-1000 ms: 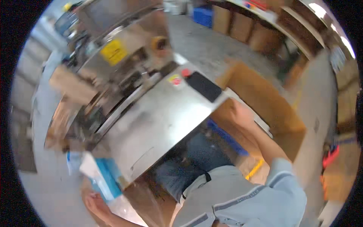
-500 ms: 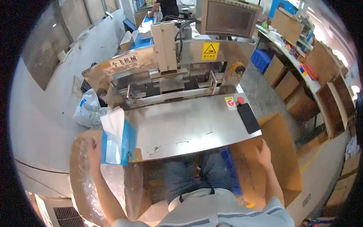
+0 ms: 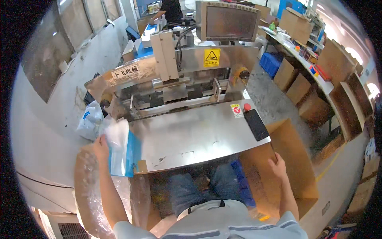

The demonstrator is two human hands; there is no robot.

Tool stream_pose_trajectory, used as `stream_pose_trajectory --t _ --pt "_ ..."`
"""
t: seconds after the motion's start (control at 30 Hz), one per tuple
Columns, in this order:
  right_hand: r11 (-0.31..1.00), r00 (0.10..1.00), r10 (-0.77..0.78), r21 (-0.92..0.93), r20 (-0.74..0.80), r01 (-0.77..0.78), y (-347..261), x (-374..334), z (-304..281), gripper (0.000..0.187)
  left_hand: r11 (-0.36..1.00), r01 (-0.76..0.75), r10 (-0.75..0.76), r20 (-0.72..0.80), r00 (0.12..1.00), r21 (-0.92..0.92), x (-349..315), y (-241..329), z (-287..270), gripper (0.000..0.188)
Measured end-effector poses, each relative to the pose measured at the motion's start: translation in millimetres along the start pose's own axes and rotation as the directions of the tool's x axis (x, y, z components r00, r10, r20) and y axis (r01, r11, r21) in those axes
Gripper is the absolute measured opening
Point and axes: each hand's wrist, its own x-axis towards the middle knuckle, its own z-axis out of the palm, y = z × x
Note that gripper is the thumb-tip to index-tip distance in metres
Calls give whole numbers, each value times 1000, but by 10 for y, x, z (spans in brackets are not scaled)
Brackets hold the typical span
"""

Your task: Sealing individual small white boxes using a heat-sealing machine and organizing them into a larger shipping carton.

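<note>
At the left end of the metal worktop (image 3: pixel 191 137), a blue open box (image 3: pixel 134 153) holds a stack of white and clear plastic bags (image 3: pixel 118 137). My left hand (image 3: pixel 101 148) is beside this stack, its fingertips pinched on the edge of a thin, see-through bag that is blurred. My right hand (image 3: pixel 279 165) is just off the worktop's right front corner, above the open cardboard box. Its thumb and fingers are apart, and I see nothing held in them.
A steel machine (image 3: pixel 175 85) with a monitor (image 3: pixel 230 22) stands behind the worktop. A black phone (image 3: pixel 256 125) lies near a red button (image 3: pixel 247 107). Cardboard boxes flank me, one at right (image 3: pixel 294 159) and one lined with plastic (image 3: pixel 85 175) at left. A person (image 3: pixel 172 11) is far behind.
My left hand has moved up and forward to the top of the bag stack and pinches a clear bag there. My right hand has lowered slightly. The view has shifted a little.
</note>
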Motion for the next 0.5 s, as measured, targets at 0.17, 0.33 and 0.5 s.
stream_pose_trajectory --t 0.17,0.33,0.5 --pt "938 954 253 200 163 -283 -39 78 -99 47 961 -275 258 -308 916 -10 -112 732 7 29" --pt "861 901 320 308 292 -405 6 160 -247 49 934 -352 346 -98 933 -54 -772 2219 84 28" --pt "690 822 300 485 484 -537 46 165 -424 62 641 -733 758 336 559 -229 -1716 3296 1153 37"
